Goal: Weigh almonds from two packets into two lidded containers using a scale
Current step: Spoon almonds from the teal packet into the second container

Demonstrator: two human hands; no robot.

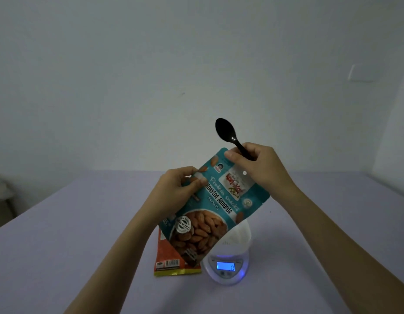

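A teal packet of roasted almonds [215,211] is held up, tilted, above the table. My left hand [180,189] pinches its left edge. My right hand [255,168] holds a black plastic spoon [227,133] by the handle, bowl pointing up, while its thumb presses the packet's top corner. An orange packet [171,261] lies flat on the table, partly hidden behind the teal one. To its right stands a white round scale [228,268] with a lit blue display. A clear container [238,236] sits on the scale, half hidden by the teal packet.
The light purple table [83,234] runs up to a plain white wall. A dim object [1,191] stands off the table's far left edge.
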